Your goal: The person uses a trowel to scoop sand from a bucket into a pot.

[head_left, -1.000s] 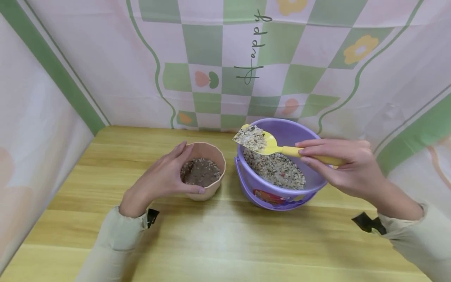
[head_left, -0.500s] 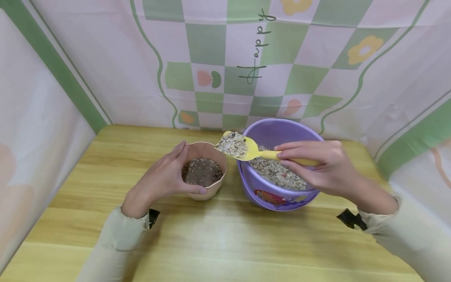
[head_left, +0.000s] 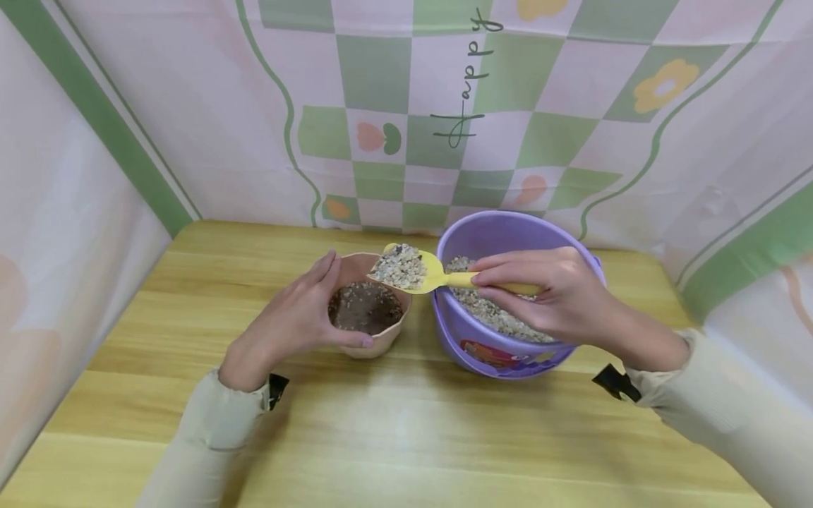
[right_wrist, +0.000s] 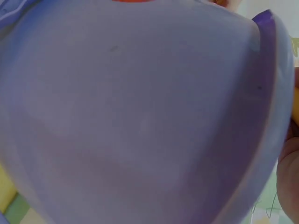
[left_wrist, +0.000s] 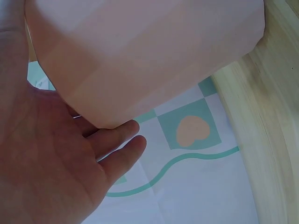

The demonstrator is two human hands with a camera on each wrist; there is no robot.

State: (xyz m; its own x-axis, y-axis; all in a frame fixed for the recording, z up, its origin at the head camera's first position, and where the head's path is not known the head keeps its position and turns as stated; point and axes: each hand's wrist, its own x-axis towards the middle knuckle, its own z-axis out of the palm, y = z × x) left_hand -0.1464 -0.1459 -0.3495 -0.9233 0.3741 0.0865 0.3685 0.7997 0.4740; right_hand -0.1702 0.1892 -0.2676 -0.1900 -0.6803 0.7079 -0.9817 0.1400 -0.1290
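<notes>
My left hand [head_left: 292, 310] grips a pinkish flowerpot [head_left: 384, 342] at its left side, thumb along the near rim and fingers behind. In the left wrist view the pot's faceted wall [left_wrist: 149, 56] fills the top, above my fingers. Dark wet soil [head_left: 365, 307] with pale specks lies inside it. My right hand [head_left: 546, 289] pinches the handle of a yellow toy shovel [head_left: 438, 274]. Pale gravel [head_left: 400, 267] is heaped on the blade, which overlaps the pot's right rim. Below that hand stands a purple bucket [head_left: 454, 339] with more gravel in it.
Both containers stand on a wooden table [head_left: 381, 437]. A green-and-white checked cloth [head_left: 438, 99] hangs close behind them, with more cloth at both sides. In the right wrist view the bucket's wall [right_wrist: 140, 102] blocks most of the scene.
My right hand has carried the loaded shovel leftward, from over the bucket to the pot's right rim. The left hand keeps its hold on the flowerpot.
</notes>
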